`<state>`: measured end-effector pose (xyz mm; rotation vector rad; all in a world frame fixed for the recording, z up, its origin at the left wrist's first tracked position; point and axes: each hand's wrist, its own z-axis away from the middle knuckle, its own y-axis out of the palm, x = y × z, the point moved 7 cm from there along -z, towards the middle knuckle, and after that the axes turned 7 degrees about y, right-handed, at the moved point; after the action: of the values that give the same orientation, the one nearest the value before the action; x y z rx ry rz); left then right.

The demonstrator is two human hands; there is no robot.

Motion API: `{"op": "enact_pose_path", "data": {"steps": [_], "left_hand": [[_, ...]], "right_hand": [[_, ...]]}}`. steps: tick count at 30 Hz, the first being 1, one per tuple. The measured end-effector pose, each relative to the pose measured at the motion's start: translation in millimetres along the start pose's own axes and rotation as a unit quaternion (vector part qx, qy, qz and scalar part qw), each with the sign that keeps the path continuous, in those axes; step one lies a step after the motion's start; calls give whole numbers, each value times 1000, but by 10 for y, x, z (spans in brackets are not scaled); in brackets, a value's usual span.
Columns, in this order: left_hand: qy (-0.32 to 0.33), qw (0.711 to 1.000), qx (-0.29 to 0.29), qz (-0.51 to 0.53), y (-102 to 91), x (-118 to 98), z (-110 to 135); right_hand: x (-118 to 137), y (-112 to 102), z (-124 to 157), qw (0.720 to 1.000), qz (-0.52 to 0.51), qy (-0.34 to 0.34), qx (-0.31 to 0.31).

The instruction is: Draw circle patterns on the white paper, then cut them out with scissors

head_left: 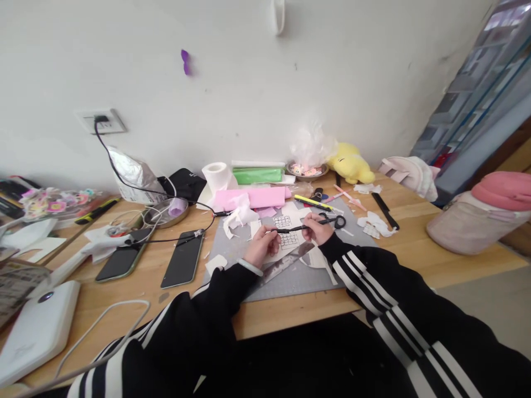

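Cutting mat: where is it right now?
In the head view, the grey cutting mat lies mid-picture on the wooden table, beneath the left hand and right hand, with a smartphone just to its left.

rod (pixel 296 228) over mat (pixel 236 279) | phones (pixel 181 260) left of mat | packet (pixel 258 176) behind mat

Craft wkspc, cutting mat (pixel 302 280), ppr scraps (pixel 376 225)
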<state>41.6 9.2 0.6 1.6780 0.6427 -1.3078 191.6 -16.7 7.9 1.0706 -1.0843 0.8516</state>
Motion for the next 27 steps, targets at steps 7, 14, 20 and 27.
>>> {"op": "enact_pose_path", "data": {"steps": [7,14,20,27], "left_hand": [[5,1000,24,-1,42,15,26],[14,999,34,-30,64,60,57],[5,998,43,-51,100,132,2],[-12,996,44,-75,115,191,-53]], "right_hand": [[-22,53,25,1000,-8,14,21],[-87,73,17,999,0,25,22],[-121,130,-14,999,46,28,9],[227,-395,-215,974,190,-7,-119]]}}
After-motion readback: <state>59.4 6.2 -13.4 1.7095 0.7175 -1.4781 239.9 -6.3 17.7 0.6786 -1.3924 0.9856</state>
